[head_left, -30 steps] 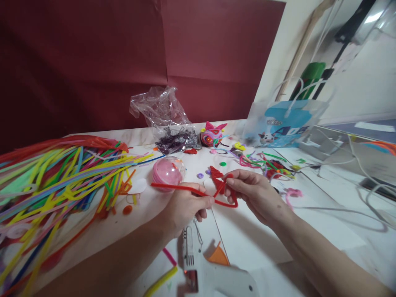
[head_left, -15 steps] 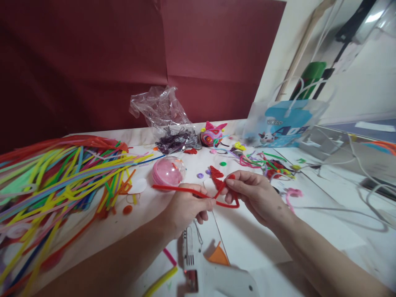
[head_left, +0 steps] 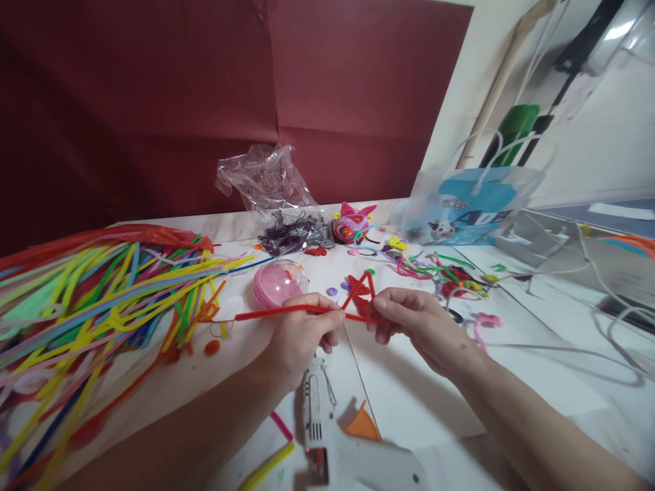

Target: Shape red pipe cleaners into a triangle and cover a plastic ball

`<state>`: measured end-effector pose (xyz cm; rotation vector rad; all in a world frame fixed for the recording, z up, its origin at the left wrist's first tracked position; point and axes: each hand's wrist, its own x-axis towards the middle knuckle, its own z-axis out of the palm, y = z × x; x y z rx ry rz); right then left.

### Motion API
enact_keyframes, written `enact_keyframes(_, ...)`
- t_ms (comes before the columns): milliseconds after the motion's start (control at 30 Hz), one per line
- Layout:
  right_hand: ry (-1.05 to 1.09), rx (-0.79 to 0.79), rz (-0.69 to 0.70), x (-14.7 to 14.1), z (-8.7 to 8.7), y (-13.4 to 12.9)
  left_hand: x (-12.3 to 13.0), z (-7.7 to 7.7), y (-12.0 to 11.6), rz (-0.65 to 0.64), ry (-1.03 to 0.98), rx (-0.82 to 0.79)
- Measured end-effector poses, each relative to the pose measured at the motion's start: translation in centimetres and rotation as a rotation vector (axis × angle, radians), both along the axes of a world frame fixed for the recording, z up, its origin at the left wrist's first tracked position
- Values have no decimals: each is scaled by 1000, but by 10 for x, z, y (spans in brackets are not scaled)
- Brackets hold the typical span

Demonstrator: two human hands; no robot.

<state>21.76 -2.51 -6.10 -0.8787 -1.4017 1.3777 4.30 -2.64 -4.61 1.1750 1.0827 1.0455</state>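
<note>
A red pipe cleaner (head_left: 276, 311) is stretched between my two hands, its right end bent into a small triangle. My left hand (head_left: 308, 331) pinches it where the triangle's sides meet, and a long straight tail sticks out to the left. At the triangle's lower right corner, my right hand (head_left: 404, 315) is closed on the same pipe cleaner. Behind the triangle lies a red zigzag-wound piece (head_left: 359, 286), partly covered. Under my hands on the table is a white hot glue gun (head_left: 366, 464) with an orange stand piece (head_left: 362, 423) beside it.
Many coloured pipe cleaners (head_left: 117, 293) are heaped at the left. A clear-and-pink ball (head_left: 276, 283) sits beyond my left hand. Farther back are a plastic bag (head_left: 271, 181), a decorated pink ball (head_left: 353, 224) and a blue-white carrier bag (head_left: 471, 204). Cables (head_left: 598, 293) run along the right.
The bent end has become an upright triangle, pointing upward between my hands. My right hand has shifted its hold to the triangle's lower corner. The left tail now reaches slightly farther left.
</note>
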Motion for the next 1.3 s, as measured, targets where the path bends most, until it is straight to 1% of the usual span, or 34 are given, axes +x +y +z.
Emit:
enact_keyframes(133, -81, 12, 20, -1, 2, -2, 0, -1, 1, 27, -40, 14)
enact_keyframes(300, -215, 72, 40, -2, 5, -2, -1, -1, 2, 20, -90, -44)
enact_keyframes(500, -253, 76, 53, 2, 3, -1, -3, -1, 4, -15, -85, -53)
enact_keyframes(567, -230, 73, 26, 3, 2, 0, -2, -1, 3, -24, -68, -57)
enact_keyframes(700, -69, 68, -42, 3, 2, 1, 1, -1, 0, -70, -15, -68)
enact_keyframes(800, 22, 44, -18, 3, 2, 1, 2, -2, -1, -105, 13, -72)
enact_keyframes(867, 39, 24, -3, 3, 2, 1, 3, -2, -2, -110, 23, -70)
enact_keyframes(1033, 7, 22, 7, 4, 1, 0, 2, -3, 0, -63, -12, -56)
enact_keyframes(1200, -73, 2, 121, 4, 1, 1, 1, -3, 2, 21, -62, -37)
enact_keyframes(1300, -77, -35, 143, 3, 0, 0, 2, -3, 2, 43, -64, -25)
